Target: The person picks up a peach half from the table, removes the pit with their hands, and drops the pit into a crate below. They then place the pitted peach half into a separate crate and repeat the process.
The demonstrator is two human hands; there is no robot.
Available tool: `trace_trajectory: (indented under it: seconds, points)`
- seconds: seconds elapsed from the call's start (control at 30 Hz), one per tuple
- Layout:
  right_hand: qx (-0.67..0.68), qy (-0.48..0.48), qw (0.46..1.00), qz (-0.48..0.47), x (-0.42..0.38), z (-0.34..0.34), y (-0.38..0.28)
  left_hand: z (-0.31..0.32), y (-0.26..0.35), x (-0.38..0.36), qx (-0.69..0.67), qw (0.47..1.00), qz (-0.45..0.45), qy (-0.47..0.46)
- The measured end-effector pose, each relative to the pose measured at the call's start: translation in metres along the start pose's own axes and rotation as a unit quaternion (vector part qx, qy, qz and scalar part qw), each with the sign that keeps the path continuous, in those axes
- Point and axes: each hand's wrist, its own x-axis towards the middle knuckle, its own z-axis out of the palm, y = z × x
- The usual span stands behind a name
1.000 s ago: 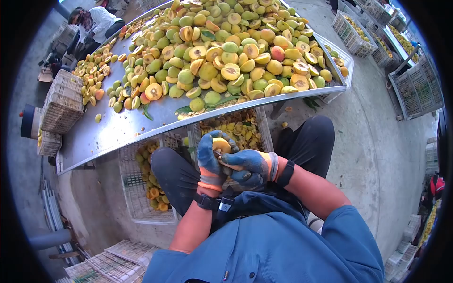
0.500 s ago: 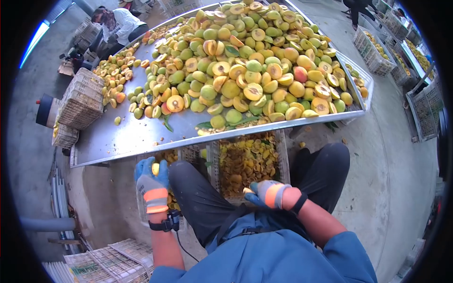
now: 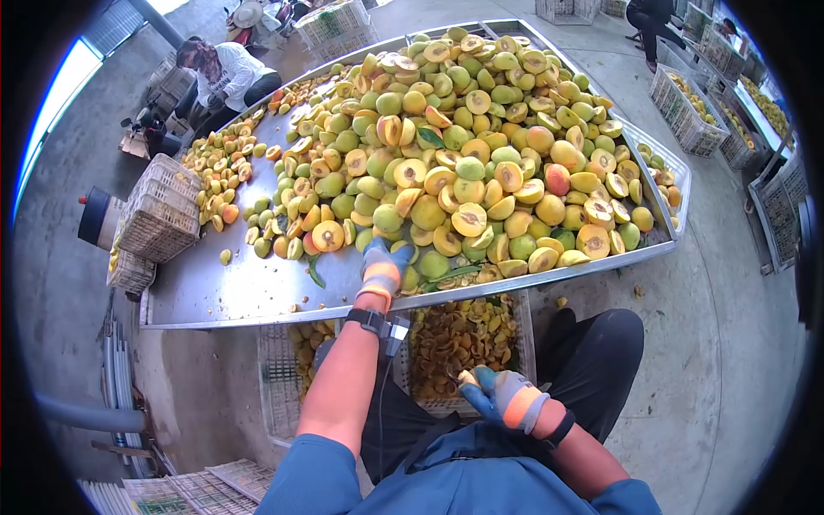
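My left hand (image 3: pixel 384 264), in a blue and grey glove with an orange band, reaches over the table's front edge. Its fingers are apart against the near side of a heap of green and yellow stone fruit (image 3: pixel 469 220), many cut in half. The fingertips partly cover the fruit there. Lower down, above my lap, my right hand (image 3: pixel 498 396) is closed on a small pale-yellow object (image 3: pixel 467 378); I cannot make out its kind. Just beyond that hand, a crate (image 3: pixel 525 335) of brownish-yellow fruit pieces (image 3: pixel 459 348) stands under the table edge.
The metal table (image 3: pixel 197 287) has a raised rim. Stacked plastic crates (image 3: pixel 159 210) stand at its left end. Another crate (image 3: pixel 279 378) sits beside my left leg. A person (image 3: pixel 225 77) works at the far left; fruit-filled crates (image 3: pixel 687 107) line the right.
My left hand has moved up and right from the left crate to the fruit heap; the yellow piece it held no longer shows. My right hand has shifted slightly down and right, still closed.
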Motion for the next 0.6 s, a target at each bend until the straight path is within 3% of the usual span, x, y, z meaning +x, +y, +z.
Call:
trace_trajectory:
  seconds: [0.07,0.1,0.2,0.23,0.27,0.3,0.33,0.37,0.43,0.5,0.57,0.6]
  points:
    - [0.047,0.028,0.998,-0.038,0.009,0.005,0.006,0.016,-0.001,-0.013,-0.062,0.99,0.071,0.107]
    - [0.097,0.057,0.991,-0.076,0.013,0.003,0.001,0.018,0.0,-0.018,-0.062,0.99,0.067,0.112]
    - [0.142,0.101,0.98,-0.097,0.023,-0.011,-0.015,0.008,0.025,-0.05,-0.293,0.94,0.107,0.136]
    - [0.186,0.128,0.968,-0.106,0.027,-0.016,-0.021,0.003,0.032,-0.062,-0.294,0.94,0.106,0.139]
    - [0.203,0.142,0.962,-0.117,0.03,-0.025,-0.032,0.0,0.035,-0.074,-0.489,0.864,0.039,0.11]
    - [0.202,0.138,0.963,-0.117,0.033,-0.032,-0.041,-0.003,0.04,-0.088,-0.661,0.745,-0.03,0.078]
    - [0.182,0.144,0.966,-0.113,0.035,-0.038,-0.05,-0.015,0.055,-0.112,-0.736,0.671,-0.053,0.076]
    - [0.161,0.15,0.97,-0.108,0.037,-0.041,-0.057,-0.022,0.06,-0.131,-0.738,0.667,-0.059,0.081]
    - [0.161,0.165,0.961,-0.151,0.041,-0.04,-0.068,-0.027,0.06,-0.162,-0.837,0.535,-0.113,-0.026]
    - [0.114,0.134,0.974,-0.145,0.042,-0.036,-0.076,-0.015,0.044,-0.179,-0.836,0.54,-0.088,-0.043]
    - [0.089,0.116,0.981,-0.13,0.038,-0.029,-0.081,0.002,0.038,-0.198,-0.616,0.782,0.016,0.094]
    - [0.068,0.106,0.985,-0.114,0.036,-0.026,-0.083,-0.016,0.054,-0.212,-0.65,0.757,-0.008,0.063]
